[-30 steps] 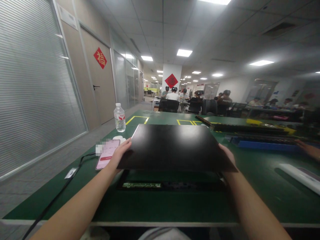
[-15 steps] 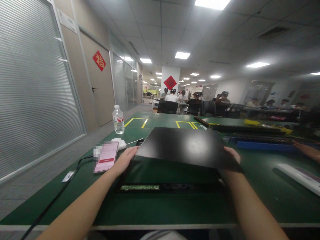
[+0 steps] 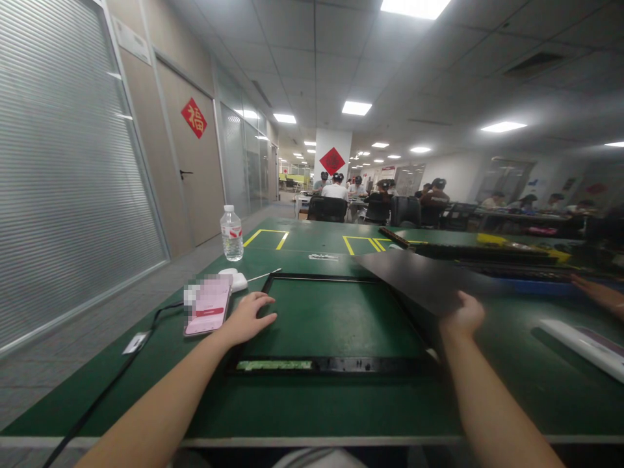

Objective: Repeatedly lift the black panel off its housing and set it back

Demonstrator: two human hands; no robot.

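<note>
In the head view a thin dark rectangular panel [image 3: 414,276] is held up at the right, tilted and blurred by motion. My right hand [image 3: 463,313] grips its near edge with the thumb on top. On the green table [image 3: 312,413] lies a black rectangular frame [image 3: 351,365], with a strip of green circuit board [image 3: 273,366] along its near side. The panel covers the frame's far right corner. My left hand [image 3: 251,318] rests at the frame's left side, its fingers apart and nothing in them.
To the left are a phone [image 3: 209,309], a white case [image 3: 234,279] and a water bottle [image 3: 231,234]. A white bar-shaped object [image 3: 582,348] lies at right, near another person's hand [image 3: 597,292]. Dark strips [image 3: 487,252] lie at the back right.
The dark panel has swung off the frame to the right, carried by my right hand. My left hand has let go of it. The frame's opening now shows.
</note>
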